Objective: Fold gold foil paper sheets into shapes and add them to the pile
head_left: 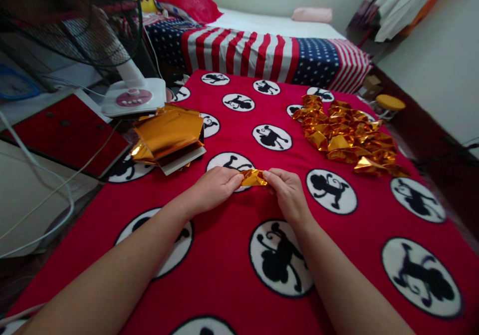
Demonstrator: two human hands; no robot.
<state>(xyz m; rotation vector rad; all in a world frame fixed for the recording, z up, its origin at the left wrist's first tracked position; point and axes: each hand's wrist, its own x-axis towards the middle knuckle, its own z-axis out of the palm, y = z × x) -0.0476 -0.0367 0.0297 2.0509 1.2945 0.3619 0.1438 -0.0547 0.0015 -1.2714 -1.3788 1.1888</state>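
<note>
A small folded piece of gold foil paper (253, 177) is stretched between my two hands, above a red cloth (224, 230) with black monkey figures in white circles. My left hand (217, 187) pinches its left end between thumb and fingers. At the right end, my right hand (286, 189) grips it the same way. Farther left lies a stack of flat gold foil sheets (170, 133), with some pale edges showing. To the right, a heap of folded gold foil pieces (344, 133) spreads over the cloth.
A white fan base (134, 98) stands at the left, beside a dark red panel (67, 130) and loose cables. Beyond the cloth is a bed with a stars-and-stripes cover (243, 53) and a red pillow (190, 5). A yellow stool (390, 102) stands at the right.
</note>
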